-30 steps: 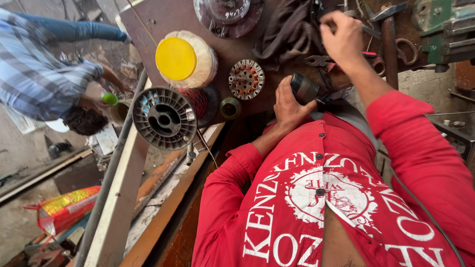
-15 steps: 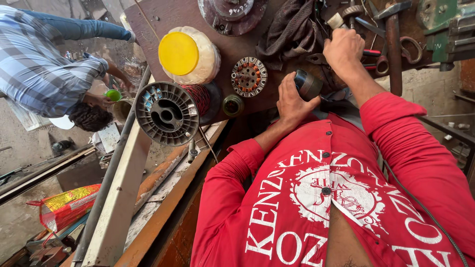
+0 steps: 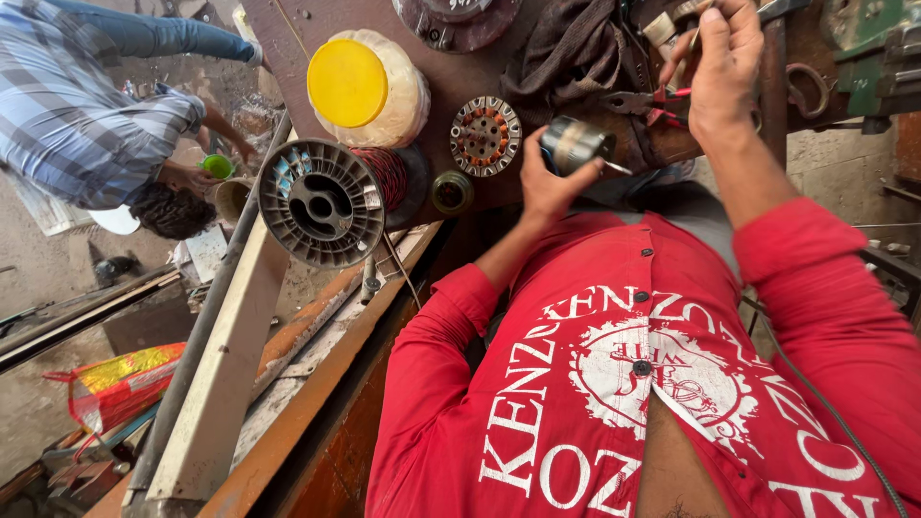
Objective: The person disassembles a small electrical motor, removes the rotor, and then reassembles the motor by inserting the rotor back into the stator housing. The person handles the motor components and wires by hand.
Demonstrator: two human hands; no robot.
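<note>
The left hand is wrapped around a small round metal motor part with a shiny band. It holds the part up just above the near edge of the brown workbench. The part's long side points from the left hand up toward the right hand, and a thin pin sticks out of its right end. The right hand is higher and a little to the right, near the part but not touching it. Its fingers are pinched shut on something thin, too small to tell what.

Between the two hands, red-handled pliers lie on the bench. Left of the motor part lies a flat round metal disc with copper wire coils. Further left are a small dark round cap, a big grey plastic spool of red wire and a tub with a yellow lid. A dark rag is bunched behind the part. Far left of the bench, another person in a blue checked shirt bends down.
</note>
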